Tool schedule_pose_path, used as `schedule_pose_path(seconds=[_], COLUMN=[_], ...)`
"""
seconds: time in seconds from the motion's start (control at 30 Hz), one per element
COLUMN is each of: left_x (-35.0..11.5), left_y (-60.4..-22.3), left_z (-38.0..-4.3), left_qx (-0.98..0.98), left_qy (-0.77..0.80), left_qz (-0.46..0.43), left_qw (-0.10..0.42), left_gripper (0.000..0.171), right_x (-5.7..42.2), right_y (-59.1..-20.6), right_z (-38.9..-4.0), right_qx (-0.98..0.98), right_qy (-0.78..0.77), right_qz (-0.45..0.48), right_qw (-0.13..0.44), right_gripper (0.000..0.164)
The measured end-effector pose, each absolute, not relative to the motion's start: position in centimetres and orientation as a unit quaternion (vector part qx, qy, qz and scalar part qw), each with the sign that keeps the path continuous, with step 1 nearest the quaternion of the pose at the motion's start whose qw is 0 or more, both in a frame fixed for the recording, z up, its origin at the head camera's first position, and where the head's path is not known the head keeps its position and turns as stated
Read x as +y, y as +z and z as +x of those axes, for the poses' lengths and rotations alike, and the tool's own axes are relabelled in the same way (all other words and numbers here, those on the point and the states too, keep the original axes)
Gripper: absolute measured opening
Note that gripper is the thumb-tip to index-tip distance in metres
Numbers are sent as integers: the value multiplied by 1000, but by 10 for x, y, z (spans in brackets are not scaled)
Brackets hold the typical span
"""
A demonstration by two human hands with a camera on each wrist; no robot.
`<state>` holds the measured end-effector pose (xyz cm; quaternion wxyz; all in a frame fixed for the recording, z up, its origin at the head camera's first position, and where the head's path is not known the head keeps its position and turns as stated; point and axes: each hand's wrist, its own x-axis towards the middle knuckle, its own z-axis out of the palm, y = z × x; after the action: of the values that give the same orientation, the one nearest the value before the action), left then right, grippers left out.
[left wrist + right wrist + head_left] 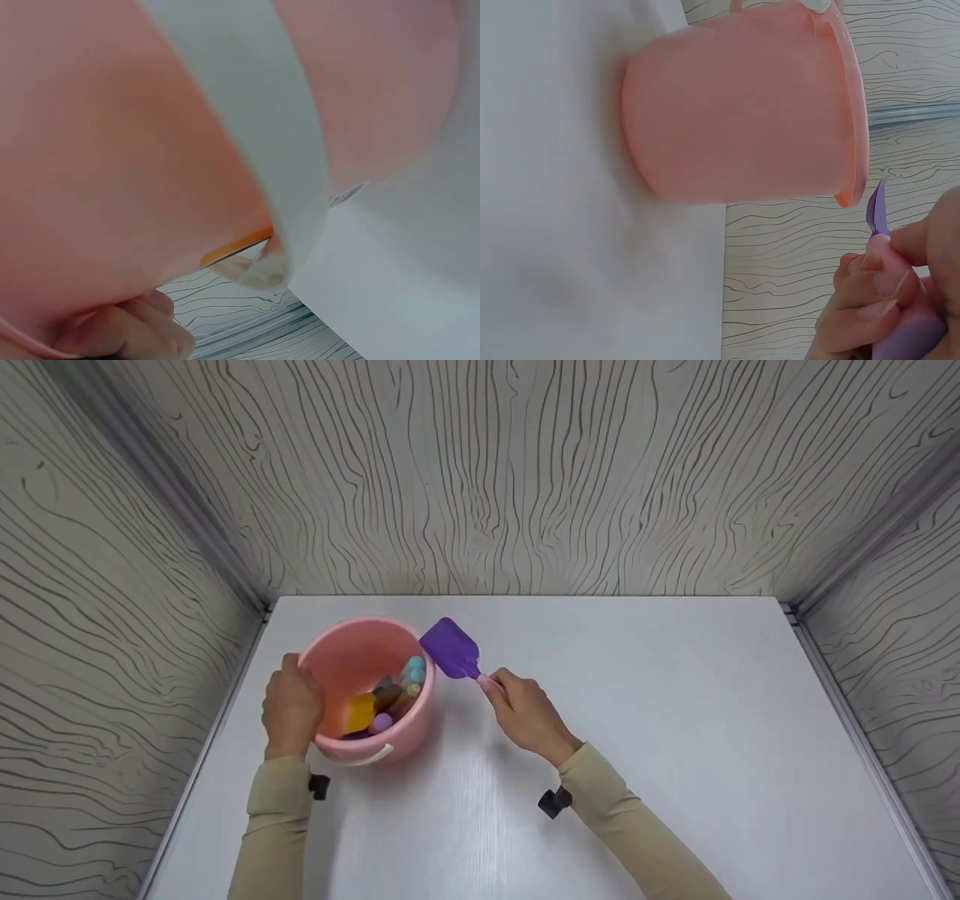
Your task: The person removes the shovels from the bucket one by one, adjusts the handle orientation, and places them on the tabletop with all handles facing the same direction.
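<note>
A pink bucket is on the left of the table, and my left hand grips its rim at the left side. In the left wrist view, fingers curl at the rim beyond the bucket's white handle. My right hand holds a purple toy shovel by its pink handle, thumb and fingers wrapped round it. The blade is level with the bucket's right rim in the head view; whether they touch I cannot tell. Inside the bucket lie a yellow blade and several handle-like pieces, partly hidden.
The white table spreads out to the right of the bucket. Wood-grain patterned walls enclose it at the back and both sides, with grey metal rails along the corners. Small black devices are worn at both wrists.
</note>
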<state>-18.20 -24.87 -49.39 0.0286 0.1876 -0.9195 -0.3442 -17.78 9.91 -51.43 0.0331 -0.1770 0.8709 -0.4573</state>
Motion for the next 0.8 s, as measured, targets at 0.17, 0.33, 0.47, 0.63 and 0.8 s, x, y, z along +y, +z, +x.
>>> schedule_pose_path(seconds=[0.17,0.33,0.47,0.63,0.8], left_x=[-249,-249,-249,-250,-249], left_y=[-493,-493,-493,-494,-496], left_z=[-182,-183,-184,-182,-180], left_qx=[-919,-915,-916,-925,-931], left_qy=[-346,-354,-348,-330,-320], left_qz=[186,192,199,186,166], left_qw=[25,19,8,27,54], left_gripper=[42,40,39,37,36], right_x=[100,101,99,96,93], right_y=[-520,-526,-535,-545,-553], right_z=[-174,-170,-167,-162,-158], right_qx=[862,855,851,844,839], right_qy=[-478,-494,-504,-517,-528], right_qz=[-167,-152,-145,-143,-129], right_qw=[34,39,36,29,26], right_gripper=[33,34,34,29,24])
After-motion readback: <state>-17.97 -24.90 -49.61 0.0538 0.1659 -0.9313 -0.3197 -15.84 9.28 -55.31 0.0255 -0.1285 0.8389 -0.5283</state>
